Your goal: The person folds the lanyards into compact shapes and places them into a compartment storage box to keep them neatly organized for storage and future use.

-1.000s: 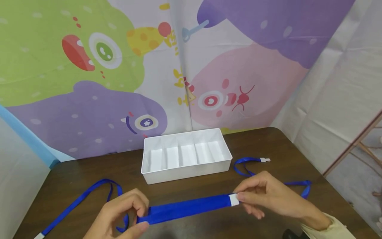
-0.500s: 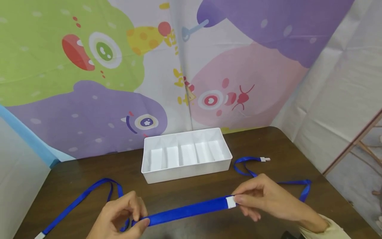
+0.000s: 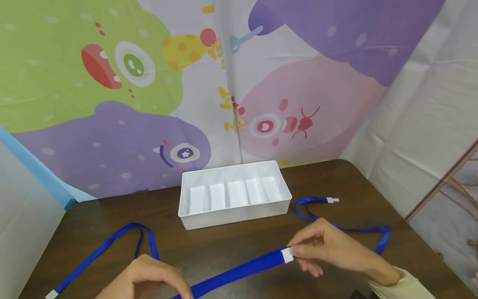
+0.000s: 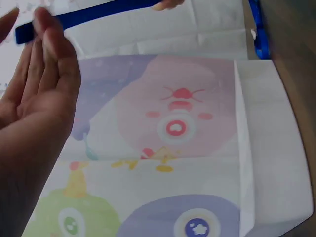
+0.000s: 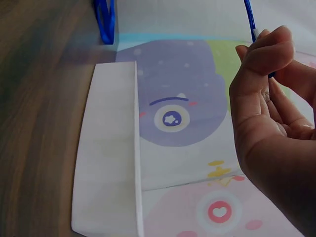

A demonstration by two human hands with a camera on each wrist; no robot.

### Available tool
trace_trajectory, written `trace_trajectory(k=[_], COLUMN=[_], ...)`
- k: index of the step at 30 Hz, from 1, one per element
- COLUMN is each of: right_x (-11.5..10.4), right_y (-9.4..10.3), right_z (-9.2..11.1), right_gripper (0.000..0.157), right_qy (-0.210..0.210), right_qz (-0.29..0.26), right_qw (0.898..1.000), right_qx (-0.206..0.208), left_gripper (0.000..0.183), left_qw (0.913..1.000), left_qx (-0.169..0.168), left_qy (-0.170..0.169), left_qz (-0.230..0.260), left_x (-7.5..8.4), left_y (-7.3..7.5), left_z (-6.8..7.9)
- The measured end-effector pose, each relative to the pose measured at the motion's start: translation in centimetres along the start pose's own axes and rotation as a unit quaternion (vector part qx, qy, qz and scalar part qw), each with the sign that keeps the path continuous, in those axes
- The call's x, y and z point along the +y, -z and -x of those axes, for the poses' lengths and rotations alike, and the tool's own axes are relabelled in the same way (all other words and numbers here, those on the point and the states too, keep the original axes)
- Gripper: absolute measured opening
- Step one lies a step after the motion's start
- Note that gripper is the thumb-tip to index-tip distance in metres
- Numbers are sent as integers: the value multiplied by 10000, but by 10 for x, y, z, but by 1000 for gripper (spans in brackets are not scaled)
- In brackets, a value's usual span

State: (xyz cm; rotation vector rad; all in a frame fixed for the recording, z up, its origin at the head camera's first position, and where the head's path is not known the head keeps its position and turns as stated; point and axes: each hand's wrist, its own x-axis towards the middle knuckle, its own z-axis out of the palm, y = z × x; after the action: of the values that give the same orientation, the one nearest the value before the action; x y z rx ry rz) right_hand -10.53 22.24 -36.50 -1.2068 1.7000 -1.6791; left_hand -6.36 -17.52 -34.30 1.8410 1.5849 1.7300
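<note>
A blue lanyard [image 3: 239,272], folded into a flat band, slants between my two hands near the table's front. Its white end piece [image 3: 287,255] sits at my right hand [image 3: 332,251], whose thumb and index finger pinch it. My left hand [image 3: 143,276] holds the band's lower end at the bottom edge of the head view. In the left wrist view, the band [image 4: 103,13] passes between that hand's fairly straight fingers [image 4: 52,44], its folded end sticking out beyond them. The left thumb stands apart there.
Behind the hands stands a white divided box [image 3: 233,214] with several compartments. One blue lanyard [image 3: 101,249] lies at left, another [image 3: 367,228] at right with a white clip [image 3: 332,200]. A patterned cloth [image 3: 284,83] hangs at the back of the brown table [image 3: 224,241].
My left hand has moved down and its thumb has left the band's face. The band now slants more steeply. My right hand has shifted slightly left and down, still pinching the white end.
</note>
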Motion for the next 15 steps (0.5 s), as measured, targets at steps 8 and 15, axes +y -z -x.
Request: trace_trajectory(k=[8, 15], right_x=[10, 14], right_y=[5, 5], right_z=[-1, -13], right_gripper=[22, 17], right_qy=[-523, -928], right_qz=[-102, -31], right_qw=[9986, 9954], right_qx=[52, 239], left_gripper=[35, 25], left_qw=[9930, 9918], left_qx=[779, 644], left_qy=[650, 960], left_qz=[-601, -554], left_x=[4, 3], left_y=[-9, -11], left_z=[-6, -25])
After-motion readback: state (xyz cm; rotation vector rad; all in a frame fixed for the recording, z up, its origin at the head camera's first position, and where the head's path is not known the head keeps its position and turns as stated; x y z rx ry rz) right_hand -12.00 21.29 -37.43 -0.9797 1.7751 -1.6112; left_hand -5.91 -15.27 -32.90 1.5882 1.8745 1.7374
